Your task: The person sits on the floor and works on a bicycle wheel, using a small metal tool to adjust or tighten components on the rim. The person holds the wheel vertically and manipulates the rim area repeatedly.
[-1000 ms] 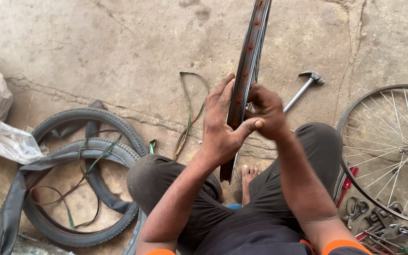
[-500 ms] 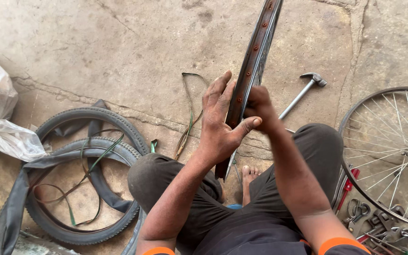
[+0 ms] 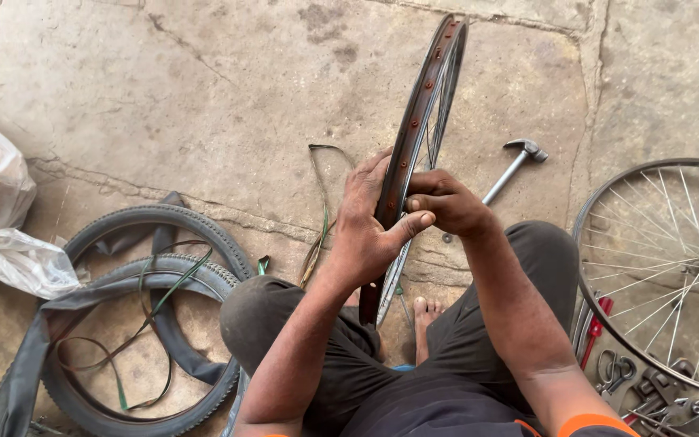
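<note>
Bare bicycle rim (image 3: 414,137) upright, tyre (image 3: 135,324) already off on floor | my left hand (image 3: 370,235) grasps rim | right hand (image 3: 445,202) fingers pinch its edge | refitting not begun.

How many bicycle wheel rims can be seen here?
2. One bare rim stands upright between the person's knees, gripped by the left hand and right hand. A spoked wheel lies at the right edge, partly cut off. Others may lie out of view.

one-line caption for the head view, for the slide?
Both hands, left hand and right hand, grip an upright bare bicycle rim; tyres and hammer lie nearby.
</note>
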